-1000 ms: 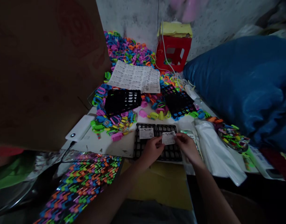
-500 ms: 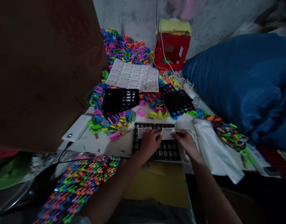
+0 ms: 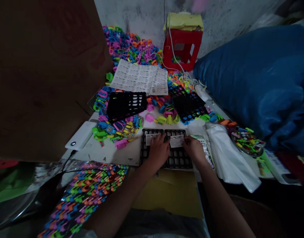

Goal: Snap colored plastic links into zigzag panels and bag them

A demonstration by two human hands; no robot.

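Note:
Two black plastic grid trays (image 3: 179, 162) lie side by side at the table's front edge. On the left tray sits a white printed label (image 3: 148, 140), partly covered by my left hand (image 3: 158, 150). That hand rests over the inner edges of the trays, fingers stretched forward and slightly apart. A second white label (image 3: 176, 141) lies slightly tilted across the upper part of the right tray. My right hand (image 3: 194, 150) pinches this label at its right edge, fingers closed and partly hidden from above.
Behind the trays are stacked black trays (image 3: 127, 105), more black trays (image 3: 188, 104), a printed sheet (image 3: 140, 77) and heaped colourful plastic pieces (image 3: 134, 49). Clear plastic bags (image 3: 227, 155) and a dish of small pieces (image 3: 248, 142) lie right. A cardboard box (image 3: 47, 76) stands left.
My left fingers have shifted left, off the right-hand label towards the left one. The right-hand label has tilted, and my right fingers have curled in more at its edge.

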